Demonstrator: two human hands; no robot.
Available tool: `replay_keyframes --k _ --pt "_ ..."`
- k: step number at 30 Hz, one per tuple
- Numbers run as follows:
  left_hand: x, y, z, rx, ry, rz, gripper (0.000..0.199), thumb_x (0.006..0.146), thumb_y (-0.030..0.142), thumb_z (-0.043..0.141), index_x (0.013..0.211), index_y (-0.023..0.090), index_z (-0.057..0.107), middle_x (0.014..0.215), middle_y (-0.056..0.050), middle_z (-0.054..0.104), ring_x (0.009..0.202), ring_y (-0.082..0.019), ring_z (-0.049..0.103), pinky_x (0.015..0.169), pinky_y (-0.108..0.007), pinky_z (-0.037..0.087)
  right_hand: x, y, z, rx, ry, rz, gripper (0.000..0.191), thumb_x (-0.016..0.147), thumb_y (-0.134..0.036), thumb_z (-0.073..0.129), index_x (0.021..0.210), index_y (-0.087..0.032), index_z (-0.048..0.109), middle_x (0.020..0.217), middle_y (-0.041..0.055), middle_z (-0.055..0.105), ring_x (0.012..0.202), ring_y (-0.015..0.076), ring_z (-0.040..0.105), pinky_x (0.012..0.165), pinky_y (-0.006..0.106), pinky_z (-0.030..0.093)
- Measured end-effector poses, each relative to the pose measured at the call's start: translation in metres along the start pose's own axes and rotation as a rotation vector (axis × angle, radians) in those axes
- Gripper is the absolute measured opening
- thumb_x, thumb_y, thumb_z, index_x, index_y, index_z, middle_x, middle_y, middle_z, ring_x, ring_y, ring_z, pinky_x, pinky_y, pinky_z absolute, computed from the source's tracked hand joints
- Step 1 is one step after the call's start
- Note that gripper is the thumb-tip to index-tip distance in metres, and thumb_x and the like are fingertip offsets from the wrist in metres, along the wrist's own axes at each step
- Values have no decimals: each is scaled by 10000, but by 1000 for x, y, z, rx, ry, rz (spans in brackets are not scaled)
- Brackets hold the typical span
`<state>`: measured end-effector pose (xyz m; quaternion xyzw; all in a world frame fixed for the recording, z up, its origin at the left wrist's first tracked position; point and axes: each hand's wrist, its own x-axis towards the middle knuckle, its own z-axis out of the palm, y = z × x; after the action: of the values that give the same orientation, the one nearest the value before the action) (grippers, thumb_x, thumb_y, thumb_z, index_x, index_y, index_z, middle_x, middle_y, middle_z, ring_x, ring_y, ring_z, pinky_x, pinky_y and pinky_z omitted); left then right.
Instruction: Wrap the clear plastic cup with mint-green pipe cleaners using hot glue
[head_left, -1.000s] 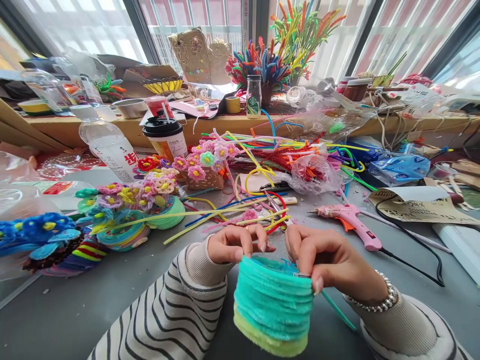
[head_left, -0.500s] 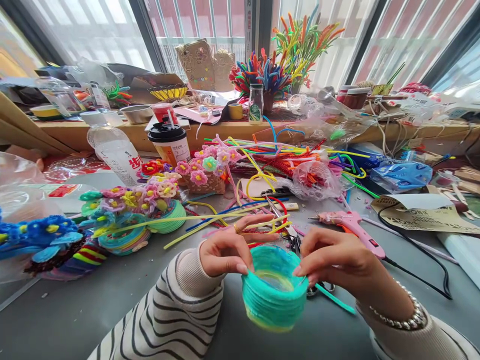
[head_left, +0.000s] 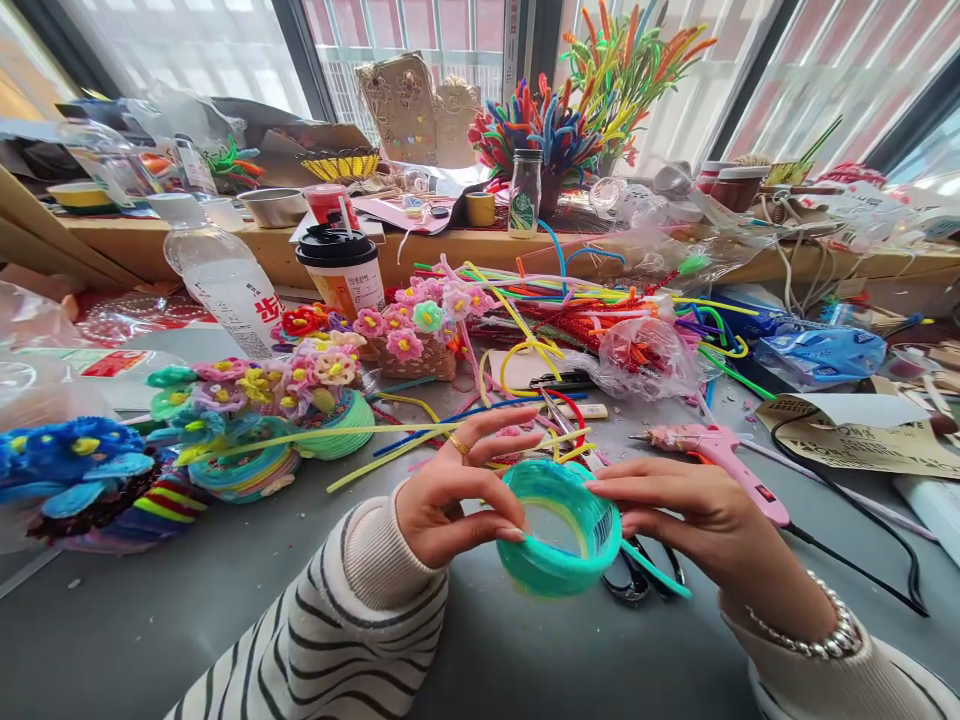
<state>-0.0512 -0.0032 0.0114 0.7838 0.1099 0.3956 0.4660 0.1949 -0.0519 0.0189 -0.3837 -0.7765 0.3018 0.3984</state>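
Between both hands, above the grey table, is a small round pot wrapped in turquoise pipe cleaner point(head_left: 559, 575). Its mouth tilts toward me, and a barcode shows on the inner wall. My left hand point(head_left: 465, 500) pinches the rim between thumb and index finger, the other fingers raised. My right hand point(head_left: 682, 510) grips the opposite side of the rim, fingers over the edge and thumb below. A loose turquoise pipe cleaner end point(head_left: 660, 575) sticks out under my right hand. Black-handled scissors point(head_left: 634, 580) lie partly hidden behind the pot.
A pink glue gun point(head_left: 720, 460) with a black cord lies at right. Pipe-cleaner flower pots point(head_left: 255, 440) crowd the left, near a plastic bottle point(head_left: 217, 270) and a lidded paper cup point(head_left: 341, 270). Loose pipe cleaners point(head_left: 540, 310) pile up behind my hands.
The pot has risen slightly and tipped, so more of its inside and the barcode show. My right hand has shifted around its rim. The scissors are more exposed.
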Motion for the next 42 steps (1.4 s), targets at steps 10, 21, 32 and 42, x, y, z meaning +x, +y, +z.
replay_keyframes --k 10,21,32,42 --pt "0 -2 13 208 72 68 79 764 141 575 782 186 638 1307 -83 322 1206 -305 418 947 -412 461 7 -3 15 69 121 366 220 778 -352 575 944 -236 661 961 33 697 876 180 650 756 268 537" --pt "2 -18 27 273 70 115 68 775 172 569 751 167 632 1273 -106 363 1212 -273 409 930 -370 477 26 -4 15 -116 -9 471 190 770 -270 560 886 -229 705 923 11 711 855 191 654 753 283 513" --pt "1 -17 32 235 111 97 84 773 182 568 739 175 646 1254 -103 391 1188 -272 433 934 -386 468 27 9 9 -76 -77 398 237 808 -352 523 871 -213 704 888 47 670 835 177 610 733 289 469" --pt "2 -13 18 111 230 -154 150 750 298 599 683 174 649 1228 -107 466 1174 -262 445 963 -403 424 24 3 4 576 210 634 170 699 -353 663 770 -199 650 701 -38 598 608 65 498 552 179 408"
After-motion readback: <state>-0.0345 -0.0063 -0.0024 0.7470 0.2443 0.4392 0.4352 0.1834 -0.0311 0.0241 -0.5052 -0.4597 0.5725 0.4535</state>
